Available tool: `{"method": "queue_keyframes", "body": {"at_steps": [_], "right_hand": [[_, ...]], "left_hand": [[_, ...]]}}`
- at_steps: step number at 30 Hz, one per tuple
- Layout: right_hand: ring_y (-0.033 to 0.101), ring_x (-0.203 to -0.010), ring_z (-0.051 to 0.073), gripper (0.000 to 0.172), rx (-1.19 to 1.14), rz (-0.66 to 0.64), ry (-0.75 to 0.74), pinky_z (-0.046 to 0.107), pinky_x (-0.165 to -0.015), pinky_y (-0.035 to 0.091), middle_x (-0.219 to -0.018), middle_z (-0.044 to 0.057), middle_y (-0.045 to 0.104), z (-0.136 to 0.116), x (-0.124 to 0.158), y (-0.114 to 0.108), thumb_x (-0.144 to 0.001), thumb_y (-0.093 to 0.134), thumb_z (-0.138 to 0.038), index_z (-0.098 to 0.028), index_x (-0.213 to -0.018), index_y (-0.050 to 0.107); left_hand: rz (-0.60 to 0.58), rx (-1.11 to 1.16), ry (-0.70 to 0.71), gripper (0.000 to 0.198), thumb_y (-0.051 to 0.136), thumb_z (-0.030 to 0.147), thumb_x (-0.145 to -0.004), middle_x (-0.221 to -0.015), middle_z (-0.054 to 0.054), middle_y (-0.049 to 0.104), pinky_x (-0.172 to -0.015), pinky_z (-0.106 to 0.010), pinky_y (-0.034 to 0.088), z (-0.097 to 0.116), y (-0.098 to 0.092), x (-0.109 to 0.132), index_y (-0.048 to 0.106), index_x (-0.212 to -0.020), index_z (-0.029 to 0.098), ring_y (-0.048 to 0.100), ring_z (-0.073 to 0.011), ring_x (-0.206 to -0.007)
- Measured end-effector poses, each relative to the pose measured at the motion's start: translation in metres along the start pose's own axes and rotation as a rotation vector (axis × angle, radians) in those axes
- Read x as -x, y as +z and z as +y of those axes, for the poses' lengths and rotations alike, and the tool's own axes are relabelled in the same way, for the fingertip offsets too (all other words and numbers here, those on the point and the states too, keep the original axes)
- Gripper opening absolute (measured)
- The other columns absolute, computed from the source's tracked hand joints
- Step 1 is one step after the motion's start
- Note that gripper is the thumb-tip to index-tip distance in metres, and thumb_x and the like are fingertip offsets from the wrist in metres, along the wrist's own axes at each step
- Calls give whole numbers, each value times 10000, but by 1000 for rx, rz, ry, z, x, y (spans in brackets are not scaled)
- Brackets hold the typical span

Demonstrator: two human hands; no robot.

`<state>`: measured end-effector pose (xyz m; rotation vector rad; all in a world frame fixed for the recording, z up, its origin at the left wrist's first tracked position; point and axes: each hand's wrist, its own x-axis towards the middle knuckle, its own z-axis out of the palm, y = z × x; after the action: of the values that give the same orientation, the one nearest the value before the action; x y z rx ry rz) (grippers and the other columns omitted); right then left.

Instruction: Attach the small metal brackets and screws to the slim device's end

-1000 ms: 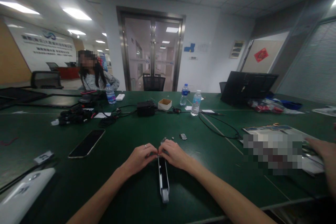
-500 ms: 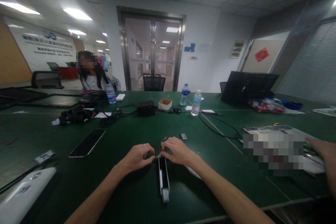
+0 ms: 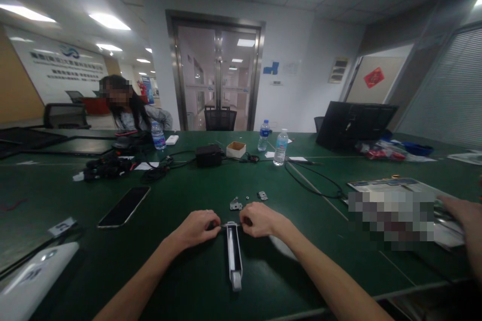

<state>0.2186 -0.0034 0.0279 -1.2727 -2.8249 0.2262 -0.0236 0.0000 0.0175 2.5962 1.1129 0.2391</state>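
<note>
My left hand point(image 3: 198, 227) is curled closed on the left side of the far end of a long narrow black device point(image 3: 234, 253), fingertips pinched against it. My right hand point(image 3: 261, 219) grips the same end from the right, fingers folded over it; what passes between the fingertips is too small to make out, possibly a thin pin. The device lies lengthwise on the green table point(image 3: 188, 271), its pale near end pointing toward me, midway between my forearms. Just beyond my hands lie small metal parts point(image 3: 236, 204), a tiny washer-like ring point(image 3: 247, 197) and another small fitting point(image 3: 262, 194), all apart from the device. A phone point(image 3: 124, 205) lies face up to the left, well apart. Farther off stand two water bottles point(image 3: 279, 147) and a small cardboard box point(image 3: 236, 149). A co-worker's hand point(image 3: 463, 213) rests at the right edge; another person point(image 3: 130, 110) sits at the far left.
</note>
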Motion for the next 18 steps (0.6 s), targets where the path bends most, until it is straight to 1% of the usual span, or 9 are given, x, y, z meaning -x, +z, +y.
{"method": "queue_keyframes", "body": {"at_steps": [5, 12, 15, 18], "right_hand": [[560, -611, 135, 130, 4, 31, -7, 222, -572, 348, -716, 23, 651, -1, 0, 1, -748, 535, -171, -163, -763, 663], [545, -596, 124, 126, -40, 55, -22, 215, -579, 361, -707, 22, 643, -4, 0, -1, -760, 536, -153, -154, -767, 661], [543, -597, 122, 127, -50, 48, -30, 211, -573, 362, -705, 19, 639, -2, -1, 3, -754, 534, -141, -153, -771, 660], [553, -610, 131, 123, -53, 35, -23, 217, -580, 376, -706, 21, 640, 0, 0, 3, -749, 541, -153, -155, -767, 663]], "left_hand": [[37, 28, 31, 213, 486, 309, -894, -855, -12, 602, -624, -225, 408, -2, 1, 1, 638, -960, 174, 538, -134, -700], [32, 31, 51, 202, 496, 302, -904, -870, -15, 611, -605, -216, 410, -2, 5, 1, 641, -981, 184, 552, -134, -702], [40, 23, 58, 220, 477, 308, -922, -865, -20, 617, -615, -226, 413, 1, 7, 1, 642, -999, 184, 565, -145, -716], [37, -6, 73, 228, 470, 313, -926, -885, -26, 626, -658, -247, 430, 3, 6, 2, 642, -1013, 192, 576, -156, -748]]}}
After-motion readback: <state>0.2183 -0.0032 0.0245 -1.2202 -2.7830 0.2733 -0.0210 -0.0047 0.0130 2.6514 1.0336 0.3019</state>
